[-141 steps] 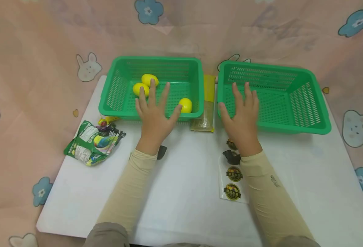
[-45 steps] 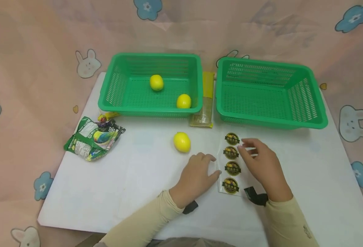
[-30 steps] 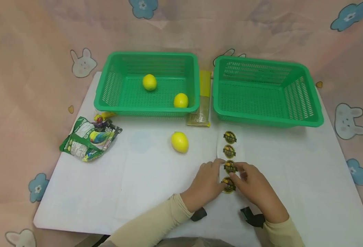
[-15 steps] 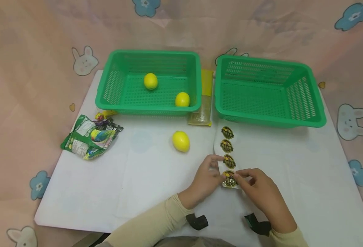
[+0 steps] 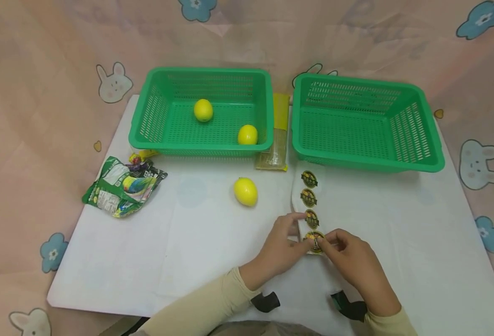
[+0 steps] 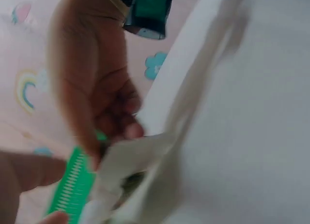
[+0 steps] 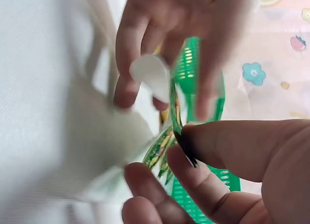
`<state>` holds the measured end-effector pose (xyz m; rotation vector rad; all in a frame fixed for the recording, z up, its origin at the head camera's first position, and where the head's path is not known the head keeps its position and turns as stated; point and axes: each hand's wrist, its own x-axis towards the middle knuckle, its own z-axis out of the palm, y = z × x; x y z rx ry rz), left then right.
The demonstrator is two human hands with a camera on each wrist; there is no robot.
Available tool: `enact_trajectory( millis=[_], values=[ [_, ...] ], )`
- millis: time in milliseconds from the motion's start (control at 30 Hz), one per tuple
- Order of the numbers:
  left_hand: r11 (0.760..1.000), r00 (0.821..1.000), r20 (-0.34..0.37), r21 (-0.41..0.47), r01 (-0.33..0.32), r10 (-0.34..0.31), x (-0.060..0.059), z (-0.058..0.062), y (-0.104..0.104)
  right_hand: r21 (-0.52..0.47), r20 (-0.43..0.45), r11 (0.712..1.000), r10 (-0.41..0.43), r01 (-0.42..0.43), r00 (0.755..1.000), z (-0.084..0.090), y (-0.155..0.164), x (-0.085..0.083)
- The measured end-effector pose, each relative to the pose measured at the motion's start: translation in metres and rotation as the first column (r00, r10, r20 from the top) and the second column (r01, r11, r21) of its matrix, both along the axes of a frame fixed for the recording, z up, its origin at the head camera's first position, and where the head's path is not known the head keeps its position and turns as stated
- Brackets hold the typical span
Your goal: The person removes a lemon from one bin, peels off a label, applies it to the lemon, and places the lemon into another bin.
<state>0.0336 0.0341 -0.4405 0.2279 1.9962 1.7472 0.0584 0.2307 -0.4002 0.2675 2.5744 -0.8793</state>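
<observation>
A white sticker sheet (image 5: 309, 198) with round yellow-and-black stickers lies on the white board (image 5: 188, 242) in front of the right basket. My left hand (image 5: 298, 232) pinches the sheet's near end, which is lifted a little. My right hand (image 5: 324, 240) pinches the edge of the lowest sticker (image 5: 314, 239) between thumb and finger. In the right wrist view the sticker (image 7: 175, 118) stands peeled up on edge and the left hand's fingers (image 7: 127, 64) hold the white backing (image 7: 151, 73). The left wrist view is blurred and shows the left hand (image 6: 92, 88) at the curled sheet (image 6: 135, 158).
One lemon (image 5: 246, 191) lies loose on the board, left of the sheet. The left green basket (image 5: 146, 135) holds two lemons (image 5: 203, 110) (image 5: 247, 134). The right green basket (image 5: 433, 161) holds nothing. A yellow packet (image 5: 277, 144) lies between them, and a crumpled green snack bag (image 5: 122, 186) lies at the left.
Both hands came back from the baskets to the sticker sheet, and one lemon now lies on the board. In the last half second the right fingers closed on the lowest sticker.
</observation>
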Motion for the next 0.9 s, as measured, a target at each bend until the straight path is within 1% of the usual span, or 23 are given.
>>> enact_trajectory(
  millis=[33, 100, 133, 167, 233, 300, 333, 367, 400, 433, 467, 533, 567, 633, 667, 733, 800, 833, 900],
  values=[
    [0.997, 0.997, -0.07, -0.066, 0.027, -0.031, 0.002, 0.004, -0.003, -0.001, 0.006, 1.0, 0.004, -0.004, 1.0, -0.001, 0.0, 0.0],
    [0.979, 0.976, -0.199, -0.195, 0.051, -0.09, 0.004, 0.014, -0.011, -0.008, 0.023, 1.0, 0.009, -0.009, 1.0, -0.001, 0.0, 0.0],
    [0.97, 0.962, -0.251, -0.24, 0.043, -0.105, 0.005, 0.018, -0.015, -0.009, 0.031, 1.0, 0.009, -0.009, 0.999, -0.002, 0.0, 0.0],
    [0.962, 0.949, -0.298, -0.273, 0.02, -0.104, 0.005, 0.022, -0.02, -0.01, 0.038, 1.0, 0.01, -0.009, 0.999, -0.002, 0.0, 0.0],
    [0.952, 0.921, -0.385, -0.301, -0.063, -0.061, 0.0, 0.027, -0.029, -0.012, 0.045, 1.0, 0.01, -0.009, 0.999, -0.003, 0.0, -0.001],
    [0.932, 0.883, -0.47, -0.314, -0.181, 0.014, -0.008, 0.029, -0.039, -0.016, 0.049, 1.0, 0.009, -0.008, 0.999, -0.003, 0.0, -0.001],
    [0.917, 0.856, -0.514, -0.317, -0.242, 0.049, -0.014, 0.028, -0.044, -0.016, 0.05, 1.0, 0.011, -0.01, 0.999, -0.003, -0.001, -0.001],
    [0.897, 0.827, -0.556, -0.321, -0.304, 0.081, -0.019, 0.026, -0.049, -0.018, 0.051, 1.0, 0.012, -0.012, 0.999, -0.003, -0.001, -0.002],
    [0.874, 0.804, -0.584, -0.329, -0.358, 0.109, -0.025, 0.023, -0.054, -0.019, 0.05, 1.0, 0.015, -0.014, 0.999, -0.003, -0.001, -0.002],
    [0.85, 0.787, -0.602, -0.338, -0.403, 0.134, -0.031, 0.02, -0.058, -0.02, 0.049, 1.0, 0.017, -0.016, 0.999, -0.003, -0.002, -0.003],
    [0.831, 0.78, -0.606, -0.346, -0.435, 0.157, -0.036, 0.017, -0.063, -0.022, 0.047, 1.0, 0.02, -0.019, 0.999, -0.003, -0.002, -0.003],
    [0.807, 0.787, -0.586, -0.36, -0.468, 0.194, -0.046, 0.009, -0.071, -0.027, 0.039, 0.999, 0.024, -0.023, 0.999, -0.001, -0.004, -0.004],
    [0.8, 0.799, -0.563, -0.37, -0.472, 0.212, -0.05, 0.005, -0.075, -0.033, 0.036, 0.999, 0.024, -0.023, 0.999, 0.0, -0.005, -0.005],
    [0.79, 0.833, -0.502, -0.402, -0.463, 0.233, -0.059, -0.001, -0.08, -0.047, 0.024, 0.999, 0.022, -0.021, 0.999, 0.002, -0.008, -0.009],
    [0.789, 0.85, -0.472, -0.419, -0.45, 0.234, -0.063, -0.003, -0.083, -0.054, 0.017, 0.998, 0.021, -0.02, 1.0, 0.004, -0.01, -0.011],
    [0.788, 0.881, -0.421, -0.456, -0.413, 0.218, -0.068, -0.006, -0.086, -0.062, -0.007, 0.998, 0.022, -0.023, 1.0, 0.008, -0.014, -0.017],
    [0.789, 0.906, -0.383, -0.493, -0.366, 0.182, -0.073, -0.005, -0.088, -0.072, -0.04, 0.997, 0.024, -0.027, 0.999, 0.012, -0.019, -0.026],
    [0.792, 0.916, -0.369, -0.505, -0.343, 0.161, -0.074, -0.005, -0.088, -0.079, -0.056, 0.996, 0.025, -0.03, 0.998, 0.015, -0.021, -0.031],
    [0.801, 0.927, -0.356, -0.517, -0.302, 0.12, -0.078, -0.004, -0.089, -0.1, -0.099, 0.994, 0.026, -0.036, 0.995, 0.02, -0.027, -0.042]
  ],
)
